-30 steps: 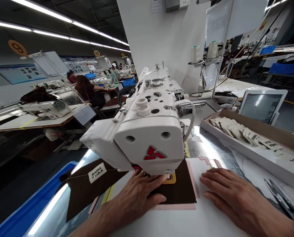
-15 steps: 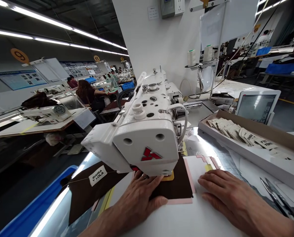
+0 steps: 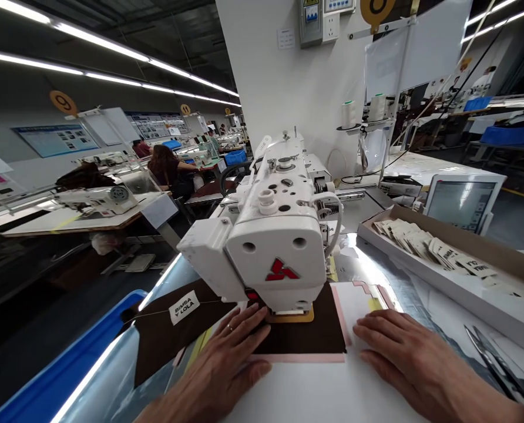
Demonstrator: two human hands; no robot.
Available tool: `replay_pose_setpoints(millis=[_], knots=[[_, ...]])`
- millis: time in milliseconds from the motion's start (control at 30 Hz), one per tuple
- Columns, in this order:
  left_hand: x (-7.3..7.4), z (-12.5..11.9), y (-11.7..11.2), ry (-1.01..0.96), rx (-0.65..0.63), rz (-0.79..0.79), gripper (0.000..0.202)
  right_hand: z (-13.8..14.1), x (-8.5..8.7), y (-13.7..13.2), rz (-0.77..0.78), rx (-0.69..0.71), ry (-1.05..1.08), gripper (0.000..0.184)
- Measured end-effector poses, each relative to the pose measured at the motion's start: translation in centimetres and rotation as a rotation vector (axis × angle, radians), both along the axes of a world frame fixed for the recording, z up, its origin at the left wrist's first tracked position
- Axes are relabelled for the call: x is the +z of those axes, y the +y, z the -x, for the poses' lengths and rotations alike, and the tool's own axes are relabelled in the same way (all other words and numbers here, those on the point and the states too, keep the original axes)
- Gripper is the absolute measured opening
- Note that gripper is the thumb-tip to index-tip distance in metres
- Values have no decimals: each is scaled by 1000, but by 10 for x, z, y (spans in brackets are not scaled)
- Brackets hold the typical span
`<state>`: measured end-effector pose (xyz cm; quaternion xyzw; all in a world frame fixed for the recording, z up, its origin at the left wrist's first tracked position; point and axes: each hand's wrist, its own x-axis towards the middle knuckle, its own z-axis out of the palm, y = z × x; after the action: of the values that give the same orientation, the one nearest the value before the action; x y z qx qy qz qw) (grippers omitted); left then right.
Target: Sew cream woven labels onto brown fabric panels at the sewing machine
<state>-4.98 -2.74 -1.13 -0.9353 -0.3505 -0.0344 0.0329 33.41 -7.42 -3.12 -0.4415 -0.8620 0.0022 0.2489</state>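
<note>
Pressing flat at the lower centre of the frame, the left hand (image 3: pixel 227 367) lies palm down with its fingers slightly spread. The fingertips rest on the dark brown fabric panel (image 3: pixel 308 338), just in front of the yellow presser plate (image 3: pixel 291 318) under the head of the white sewing machine (image 3: pixel 279 247). It grips nothing.

The right hand (image 3: pixel 403 358), at the lower right, also lies palm down, fingers extended and close together, on the white template sheet (image 3: pixel 354 299). Its fingertips sit just beside the pink border (image 3: pixel 297 357) that frames the panel. Whether they touch that border cannot be told.

The panel lies flat in the centre of the frame, partly under the machine head.

Handling, as a judgement:
- The panel appears thin, light and limp. It is likely to wrinkle or creep if pushed from a single point.
- Hold it by flat, spread fingertip pressure near its front and side edges, not by pinching.
- Keep contact points clear of the presser plate.

Surroundings:
- A second brown piece (image 3: pixel 160 346) carrying a white label (image 3: pixel 184 306) lies at the lower left, above a blue bin (image 3: pixel 59 376).
- A cardboard tray (image 3: pixel 500 294) of loose labels sits at the right, below a tablet screen (image 3: pixel 462 202).
- Scissors (image 3: pixel 491 358) lie at the lower right.
- Another person sits at a bench in the middle left.
</note>
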Motion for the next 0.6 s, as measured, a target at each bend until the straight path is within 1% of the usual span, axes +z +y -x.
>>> replay_pose_setpoints(millis=[100,200,267,333,433,533,600], knots=[[-1,5,-8,-14,-8,-5,52,2,10,-1,-16,43,-29,24],[-4,2,-18,-96,-13,18,47,3,16,-3,-55,52,-72,27],[-8,-2,-24,-156,-9,46,46,3,17,-6,-76,60,-103,29],[-12,-5,-27,-195,2,66,45,2,15,-9,-70,66,-123,31],[-16,-8,-24,-201,-5,72,48,2,10,-13,-58,57,-142,30],[-15,-12,-15,-159,-50,95,49,7,3,-13,-82,72,-155,30],[-14,-17,-9,-142,-60,122,42,13,-3,-11,-89,78,-158,31]])
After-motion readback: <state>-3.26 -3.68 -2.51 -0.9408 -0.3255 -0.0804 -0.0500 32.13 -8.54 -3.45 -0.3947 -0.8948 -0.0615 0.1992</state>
